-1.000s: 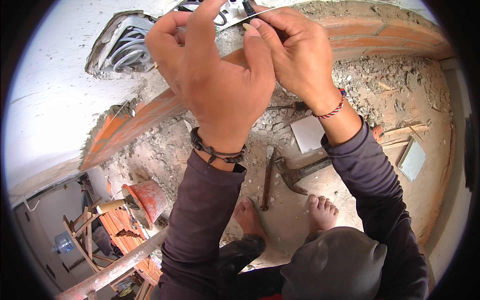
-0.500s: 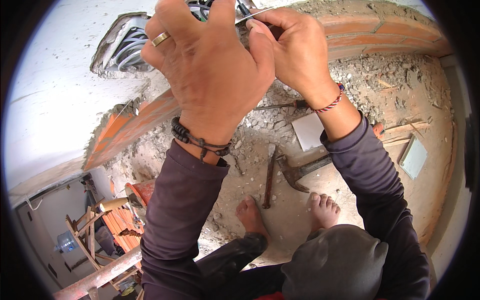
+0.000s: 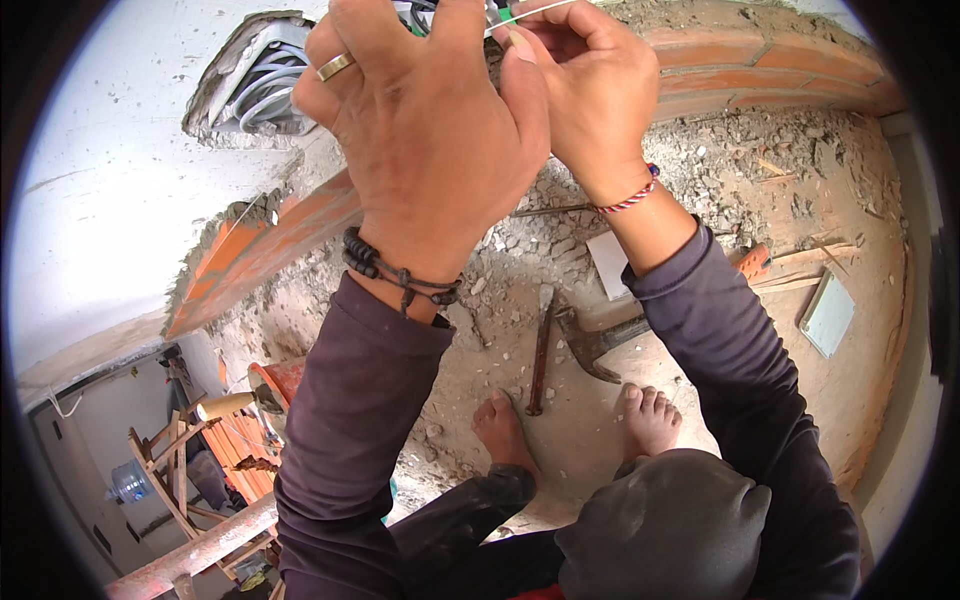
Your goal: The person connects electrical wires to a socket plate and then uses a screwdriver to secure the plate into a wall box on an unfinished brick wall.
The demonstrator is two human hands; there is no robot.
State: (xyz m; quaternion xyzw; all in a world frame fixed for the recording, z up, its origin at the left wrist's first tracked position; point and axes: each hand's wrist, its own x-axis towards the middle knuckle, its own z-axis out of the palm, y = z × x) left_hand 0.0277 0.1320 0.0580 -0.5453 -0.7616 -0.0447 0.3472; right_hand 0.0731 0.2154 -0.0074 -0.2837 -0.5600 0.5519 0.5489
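Both my hands are raised together at the top edge, in front of the wall. My right hand [image 3: 597,95] is closed in a pinch on a thin white wire [image 3: 545,11] that slants up to the right. Close beside it, my left hand [image 3: 430,130], with a ring, has its thumb and index finger bent toward the same spot; what they grip is mostly hidden, and some fingertips are cut off by the frame. Something small and green [image 3: 504,14] shows between the hands. Dark wires [image 3: 416,16] appear between the left hand's fingers.
A wall opening [image 3: 262,85] holds grey cables. Below lie a hammer [image 3: 592,345], a chisel [image 3: 541,350], a white tile piece [image 3: 608,265] and rubble [image 3: 700,170]. A pale plate [image 3: 827,315] lies at right. Bricks [image 3: 240,450] and a wooden frame [image 3: 165,465] stand lower left.
My right forearm and wrist have shifted slightly left. A dark slim piece at the fingertips is out of sight, and the green bit now shows there.
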